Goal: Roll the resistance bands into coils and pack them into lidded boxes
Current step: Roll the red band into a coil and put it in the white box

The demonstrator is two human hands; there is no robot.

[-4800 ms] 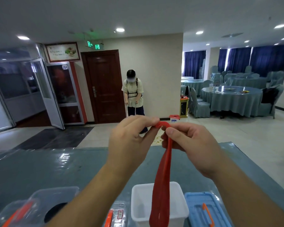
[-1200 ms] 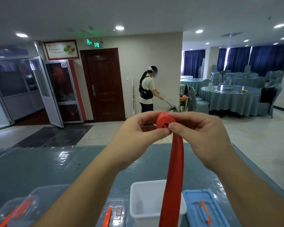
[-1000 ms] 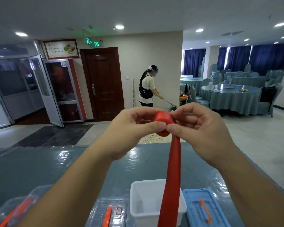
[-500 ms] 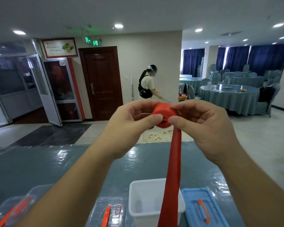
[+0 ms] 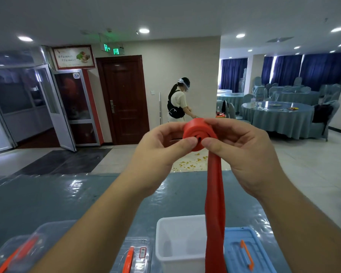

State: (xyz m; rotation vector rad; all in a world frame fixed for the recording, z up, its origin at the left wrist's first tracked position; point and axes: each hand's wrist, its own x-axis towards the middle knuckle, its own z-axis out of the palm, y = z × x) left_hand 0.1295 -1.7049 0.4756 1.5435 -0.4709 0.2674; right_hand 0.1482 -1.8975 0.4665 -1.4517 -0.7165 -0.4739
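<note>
I hold a red resistance band [image 5: 214, 194] up in front of me, above the table. Its top end is wound into a coil [image 5: 195, 130] about as wide as my fist. My left hand [image 5: 159, 152] pinches the coil from the left, thumb on its near face. My right hand [image 5: 242, 152] pinches it from the right, thumb beside the coil's centre hole. The loose tail hangs straight down in front of an open white box [image 5: 177, 239]. A blue lid [image 5: 242, 251] with an orange handle lies right of that box.
The table [image 5: 47, 201] has a shiny teal cover. Clear lidded boxes with orange handles, one at the left [image 5: 18, 251] and one in the middle [image 5: 134, 255], sit at the near edge. A person [image 5: 178, 103] works on the floor beyond, near a dark door. Dining tables fill the room at right.
The coil has grown from a small pinch of band to a thick roll, and the hanging tail is shorter. Both hands have risen slightly. The person in the background moved right.
</note>
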